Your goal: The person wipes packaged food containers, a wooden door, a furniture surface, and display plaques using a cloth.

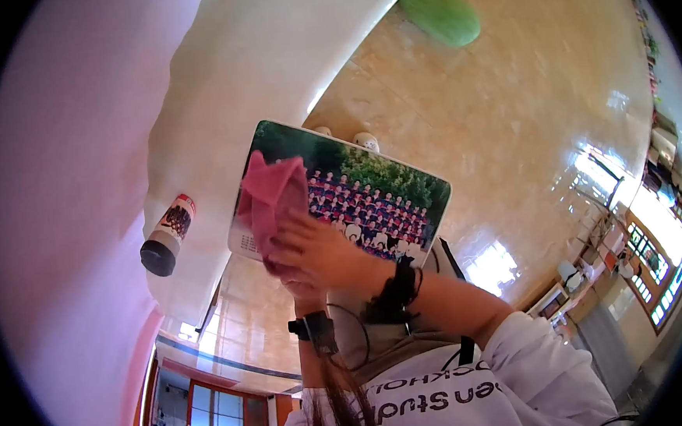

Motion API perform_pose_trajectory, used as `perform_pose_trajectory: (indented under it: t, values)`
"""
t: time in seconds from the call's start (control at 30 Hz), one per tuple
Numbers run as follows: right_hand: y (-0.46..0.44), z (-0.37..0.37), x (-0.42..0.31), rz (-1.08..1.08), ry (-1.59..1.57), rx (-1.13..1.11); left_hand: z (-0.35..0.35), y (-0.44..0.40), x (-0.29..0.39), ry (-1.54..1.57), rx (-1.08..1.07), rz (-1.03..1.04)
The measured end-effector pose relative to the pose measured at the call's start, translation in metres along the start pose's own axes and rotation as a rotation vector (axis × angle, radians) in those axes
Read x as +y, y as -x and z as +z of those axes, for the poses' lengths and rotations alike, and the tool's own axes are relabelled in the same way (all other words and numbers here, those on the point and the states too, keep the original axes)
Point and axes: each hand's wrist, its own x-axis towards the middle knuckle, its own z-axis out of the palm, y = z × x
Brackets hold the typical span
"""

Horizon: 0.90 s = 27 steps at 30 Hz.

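A white-edged panel with a group photo [403,201] is tilted in front of my chest; rows of people and green trees show on it. My right hand [312,250], with a black band at the wrist, has its fingers closed on a pink cloth [266,198]. The cloth covers the left part of the photo. My left hand [291,285], with a dark watch at its wrist, is near the panel's lower left edge. My right hand and the cloth hide most of its fingers, so its grip is unclear.
A bottle with a dark cap [169,235] lies on the pale surface [224,87] at left. Beyond the panel is a shiny tan floor [500,125] with a green oval object [442,13]. Cluttered furniture and bright windows [660,264] stand at right.
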Motion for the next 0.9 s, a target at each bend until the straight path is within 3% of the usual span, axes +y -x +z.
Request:
perform_pose_trajectory:
  t: [0.1,0.17,0.2,0.3,0.43,0.5,0.53,0.57,0.6,0.63,0.67,0.73,0.8,0.9]
  values:
    - [-0.007,-0.057,0.03,0.148,0.16,0.097,0.008,-0.01,-0.003,0.064,-0.131,-0.049]
    - [0.007,-0.087,0.054,0.356,0.211,0.205,0.038,-0.012,-0.012,-0.254,0.44,0.084]
    - [0.015,-0.097,0.061,0.47,0.173,0.27,0.038,-0.011,-0.014,-0.25,0.441,0.083]
    - [0.041,-0.092,0.059,0.349,0.369,0.278,0.03,-0.007,-0.015,0.113,0.31,0.106]
    - [0.068,-0.025,0.01,0.123,0.183,0.055,0.007,-0.005,-0.016,0.061,0.083,0.033]
    - [0.073,-0.018,0.0,0.077,0.12,-0.019,0.033,-0.008,-0.025,-0.009,0.603,-0.079]
    - [0.07,-0.028,-0.007,0.095,0.119,-0.059,0.035,-0.011,-0.027,-0.15,0.686,0.01]
    - [0.069,-0.034,-0.01,0.112,0.118,-0.097,0.035,-0.013,-0.029,-0.153,0.688,0.006]
    - [0.07,-0.036,0.006,0.093,0.126,0.02,0.032,-0.014,-0.028,-0.089,0.508,0.087]
    - [0.07,-0.046,0.019,0.235,0.117,-0.018,0.028,-0.015,-0.027,-0.024,0.327,0.169]
    - [0.07,-0.061,0.032,0.374,0.108,-0.057,0.015,-0.012,-0.022,-0.031,0.122,0.119]
    - [0.065,-0.101,0.06,0.535,0.151,0.123,0.024,-0.013,-0.021,-0.095,0.214,0.168]
    - [0.078,-0.104,0.069,0.464,0.243,0.176,0.035,-0.016,-0.019,-0.172,0.382,0.231]
    - [0.088,-0.073,0.05,0.377,0.283,0.151,0.026,-0.016,-0.015,-0.072,0.396,0.187]
